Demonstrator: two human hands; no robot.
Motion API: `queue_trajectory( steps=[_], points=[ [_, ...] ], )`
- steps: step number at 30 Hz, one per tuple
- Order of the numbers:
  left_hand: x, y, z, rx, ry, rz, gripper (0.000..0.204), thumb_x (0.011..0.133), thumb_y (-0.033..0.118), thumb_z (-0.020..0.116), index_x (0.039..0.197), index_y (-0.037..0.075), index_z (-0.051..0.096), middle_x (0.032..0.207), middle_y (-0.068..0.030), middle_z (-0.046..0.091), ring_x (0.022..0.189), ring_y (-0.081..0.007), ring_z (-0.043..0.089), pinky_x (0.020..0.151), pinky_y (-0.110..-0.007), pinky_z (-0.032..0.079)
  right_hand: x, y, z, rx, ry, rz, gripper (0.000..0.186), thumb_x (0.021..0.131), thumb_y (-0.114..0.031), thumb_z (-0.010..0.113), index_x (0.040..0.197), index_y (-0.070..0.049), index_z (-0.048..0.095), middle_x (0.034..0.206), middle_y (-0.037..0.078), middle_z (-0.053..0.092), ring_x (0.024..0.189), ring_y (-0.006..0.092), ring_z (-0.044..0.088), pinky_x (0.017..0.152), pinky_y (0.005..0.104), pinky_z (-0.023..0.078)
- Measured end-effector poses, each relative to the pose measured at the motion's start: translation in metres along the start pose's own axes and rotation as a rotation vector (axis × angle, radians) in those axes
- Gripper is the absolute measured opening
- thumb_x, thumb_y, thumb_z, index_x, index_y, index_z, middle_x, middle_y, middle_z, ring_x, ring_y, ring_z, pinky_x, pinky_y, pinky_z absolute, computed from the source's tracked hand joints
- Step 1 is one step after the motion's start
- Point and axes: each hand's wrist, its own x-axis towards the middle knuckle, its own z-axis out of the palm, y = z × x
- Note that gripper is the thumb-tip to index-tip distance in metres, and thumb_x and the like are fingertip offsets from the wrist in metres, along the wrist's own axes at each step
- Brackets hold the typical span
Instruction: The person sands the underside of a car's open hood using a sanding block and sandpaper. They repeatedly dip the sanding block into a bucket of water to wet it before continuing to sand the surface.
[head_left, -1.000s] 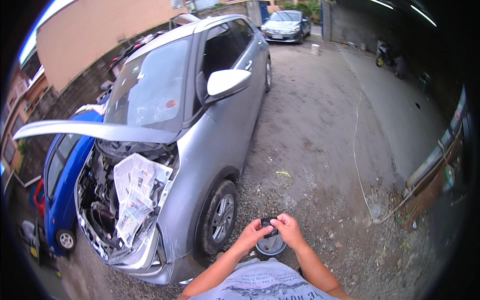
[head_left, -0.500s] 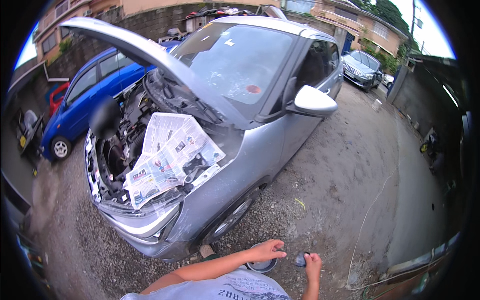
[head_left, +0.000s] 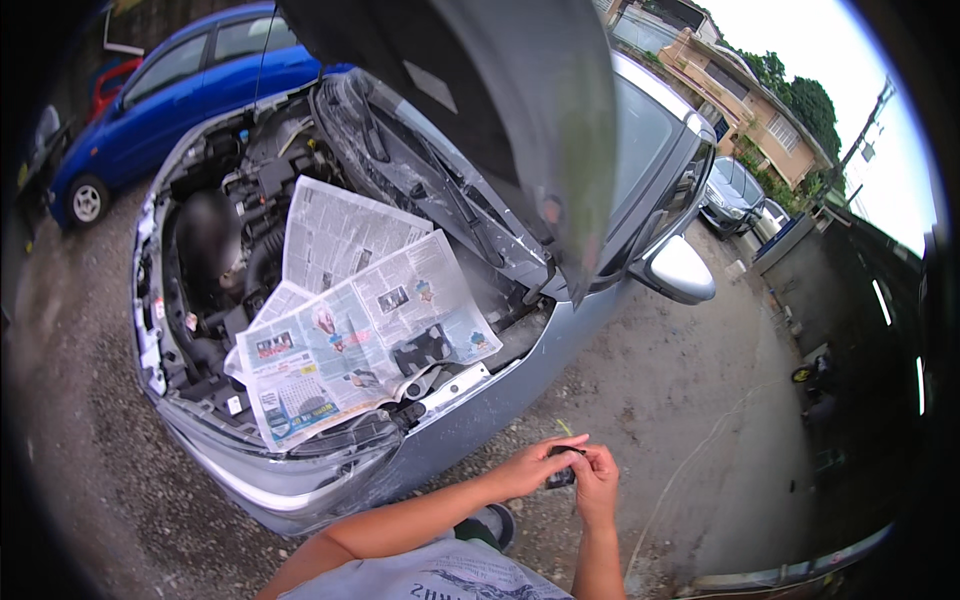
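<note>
In front of me, beside the front fender, my left hand [head_left: 530, 470] and my right hand [head_left: 596, 482] come together. Their fingers pinch a small dark, glossy piece [head_left: 561, 477]; its kind cannot be made out. Close by stands a silver-grey car [head_left: 565, 362] with its hood [head_left: 500, 95] raised. Newspaper sheets [head_left: 350, 320] lie spread over part of the engine bay [head_left: 255, 215], reaching its near edge. Below my left forearm a round grey container [head_left: 497, 522] shows in part on the ground, mostly hidden.
A blue car [head_left: 170, 100] is parked beyond the engine bay. The white side mirror [head_left: 680, 270] juts out to the right. Gravel [head_left: 90, 420] surrounds the front bumper, and a pale cord [head_left: 690, 462] trails over the ground at right. Another silver car [head_left: 733, 193] stands farther back.
My hands have come together, and the left now also grips the dark piece that only the right held. The view has shifted nearer the raised hood and engine bay.
</note>
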Motion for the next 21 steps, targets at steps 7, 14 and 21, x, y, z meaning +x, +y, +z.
queue_trajectory(
  steps=[7, 14, 21],
  points=[
    [0.029, 0.022, -0.046, -0.258, 0.396, 0.151, 0.031, 0.109, 0.02, 0.043, 0.127, 0.0, 0.058, 0.113, -0.0099, 0.07, 0.101, -0.0143, 0.066, 0.092, -0.029, 0.051, 0.028, -0.02, 0.01, -0.221, 0.076, 0.019, 0.048, 0.09, 0.003, 0.069, 0.132, -0.004, 0.047, 0.117, 0.011, 0.063, 0.106, 0.0182, 0.062, 0.09, 0.0313, 0.053],
    [0.074, 0.103, -0.086, -0.272, 0.472, 0.438, 0.023, 0.107, 0.013, 0.045, 0.118, -0.001, 0.059, 0.11, -0.0105, 0.07, 0.103, -0.015, 0.065, 0.094, -0.03, 0.048, 0.025, -0.006, -0.022, -0.541, 0.035, 0.104, 0.047, 0.091, 0.001, 0.068, 0.135, -0.003, 0.052, 0.126, 0.011, 0.06, 0.109, 0.0206, 0.063, 0.092, 0.0331, 0.054],
    [0.076, 0.066, -0.069, 0.317, 0.721, 0.53, 0.015, 0.093, 0.005, 0.063, 0.108, 0.004, 0.064, 0.113, -0.0098, 0.063, 0.106, -0.0266, 0.059, 0.095, -0.035, 0.046, 0.061, -0.048, 0.027, -0.366, -0.025, -0.133, 0.033, 0.098, -0.009, 0.063, 0.128, 0.002, 0.057, 0.134, 0.013, 0.055, 0.118, 0.0222, 0.06, 0.099, 0.0355, 0.051]
  ],
)
